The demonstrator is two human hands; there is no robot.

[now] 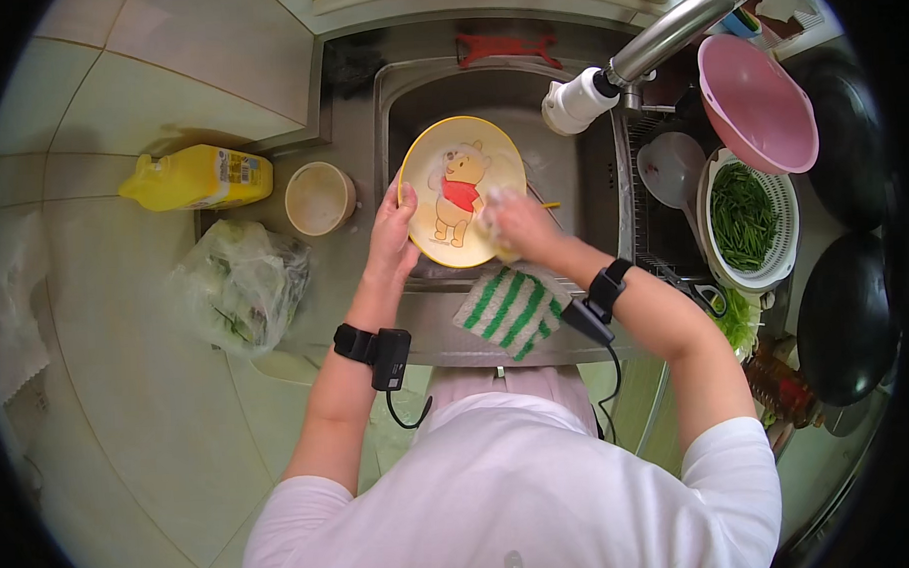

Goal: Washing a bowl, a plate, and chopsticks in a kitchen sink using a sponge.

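My left hand [396,230] grips the left rim of a round yellow-edged plate [424,157] printed with a cartoon bear in a red shirt. The plate is tilted above the stainless steel sink [593,181]. Against the plate's lower right side, my right hand [524,225] holds a soapy, yellowish sponge [504,252]; blur and foam hide much of it. Behind the plate, slim sticks, perhaps chopsticks [551,205], show in the basin. A green-and-white striped cloth [512,312] lies over the sink's front edge, below my right hand.
A faucet [664,40] with a white head [577,103] reaches over the basin. To the left are a yellow detergent jug [203,176], a cup-like container [318,199] and a plastic bag [244,284]. Rightward are a pink basin [756,101], a ladle [672,167], chopped greens [745,214] and scissors [706,298].
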